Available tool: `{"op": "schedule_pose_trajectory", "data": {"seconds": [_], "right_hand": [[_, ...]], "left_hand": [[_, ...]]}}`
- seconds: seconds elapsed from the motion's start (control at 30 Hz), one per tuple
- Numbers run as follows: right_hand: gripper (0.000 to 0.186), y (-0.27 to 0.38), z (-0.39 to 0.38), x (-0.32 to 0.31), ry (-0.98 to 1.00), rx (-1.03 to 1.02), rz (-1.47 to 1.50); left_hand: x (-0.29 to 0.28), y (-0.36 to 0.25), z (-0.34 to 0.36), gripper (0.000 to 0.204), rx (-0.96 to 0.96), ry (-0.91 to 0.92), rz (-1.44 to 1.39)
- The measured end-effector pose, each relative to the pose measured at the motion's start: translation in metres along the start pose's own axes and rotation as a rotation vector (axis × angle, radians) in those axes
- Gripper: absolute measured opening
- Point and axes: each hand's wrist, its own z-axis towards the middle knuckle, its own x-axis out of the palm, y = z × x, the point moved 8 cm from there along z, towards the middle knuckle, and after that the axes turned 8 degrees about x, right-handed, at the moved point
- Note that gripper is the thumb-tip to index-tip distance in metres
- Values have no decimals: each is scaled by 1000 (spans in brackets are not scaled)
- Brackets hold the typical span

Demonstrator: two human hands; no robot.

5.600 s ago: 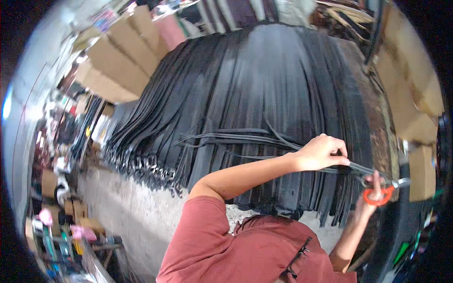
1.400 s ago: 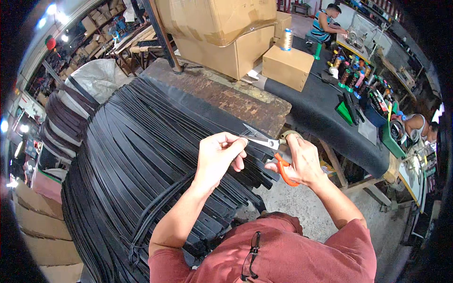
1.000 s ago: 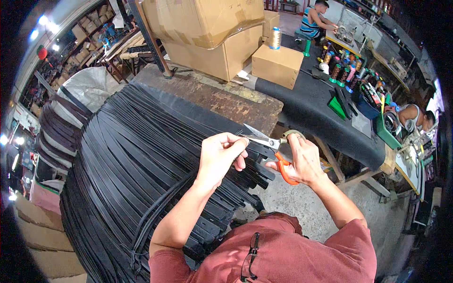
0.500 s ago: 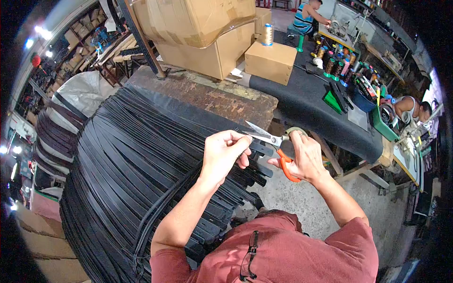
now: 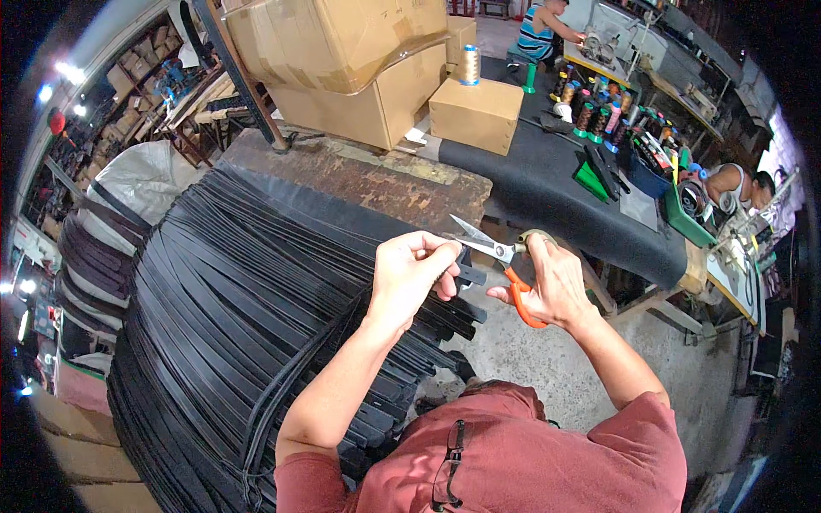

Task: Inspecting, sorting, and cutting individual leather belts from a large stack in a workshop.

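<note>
My left hand (image 5: 409,278) is closed in a pinch at the end of dark, thin strands or a strap, whose dark end pokes out below the fingers. My right hand (image 5: 552,286) grips scissors (image 5: 500,251) with one orange and one olive handle, its thumb in the orange loop. The blades are parted, their lower one at my left fingertips; whether it touches the strands I cannot tell. Both hands are over a wide heap of long black straps (image 5: 222,316), some bundled, their squared ends hanging at the near right.
A rusty board (image 5: 402,179) lies behind the straps, with cardboard boxes (image 5: 342,107) beyond. A dark-covered bench (image 5: 556,192) holds several thread spools (image 5: 586,120) and a green bin (image 5: 688,222). Two people (image 5: 534,38) (image 5: 740,184) work at machines on the right. Striped bundles (image 5: 90,261) stand left.
Since the earliest frame the view has turned, and both hands now meet at the scissor blades. Over the last second they have crept slightly up and right in the picture, with little change of grip.
</note>
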Motion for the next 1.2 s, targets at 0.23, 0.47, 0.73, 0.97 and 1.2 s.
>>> {"op": "schedule_pose_trajectory", "data": {"seconds": [0.23, 0.47, 0.73, 0.97, 1.2], "right_hand": [[68, -8, -2, -1, 18, 72, -16], [66, -14, -4, 2, 67, 125, -31], [63, -13, -5, 0, 37, 130, -9], [65, -19, -5, 0, 79, 154, -33], [68, -14, -5, -2, -14, 79, -55]], "left_hand": [[8, 3, 4, 12, 10, 6, -26], [10, 4, 6, 12, 18, -15, -47], [10, 8, 7, 12, 6, -14, -66], [12, 8, 8, 12, 0, 0, -66], [10, 9, 11, 12, 7, -19, -58]]}}
